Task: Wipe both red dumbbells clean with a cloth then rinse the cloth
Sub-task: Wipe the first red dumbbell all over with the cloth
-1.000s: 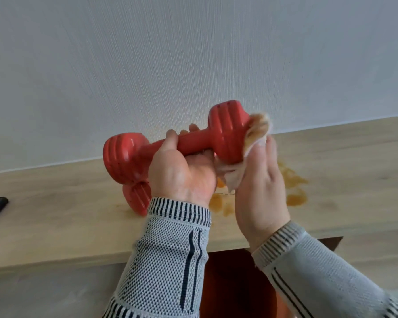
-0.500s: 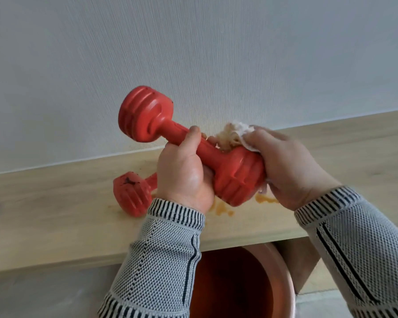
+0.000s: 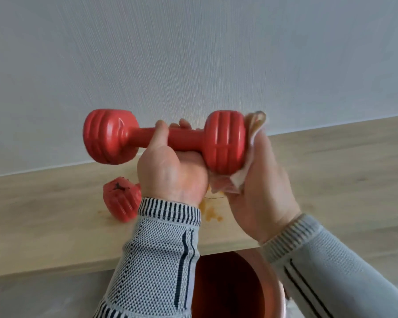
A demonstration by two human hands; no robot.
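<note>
My left hand (image 3: 170,171) grips the handle of a red dumbbell (image 3: 115,136), held level above the wooden shelf. My right hand (image 3: 262,187) holds a stained white cloth (image 3: 254,122) against the dumbbell's right end, with the cloth wrapping round below it. A second red dumbbell (image 3: 121,199) lies on the shelf behind my left wrist; only its left end shows, with a dark mark on it.
The light wooden shelf (image 3: 331,171) runs along a pale wall. Orange-brown stains (image 3: 210,212) lie on it between my wrists. A reddish-brown basin (image 3: 271,283) stands below the shelf's front edge.
The dumbbell swung from tilted down to the right back to level. My right hand and the cloth moved from on top of its right end to its end face.
</note>
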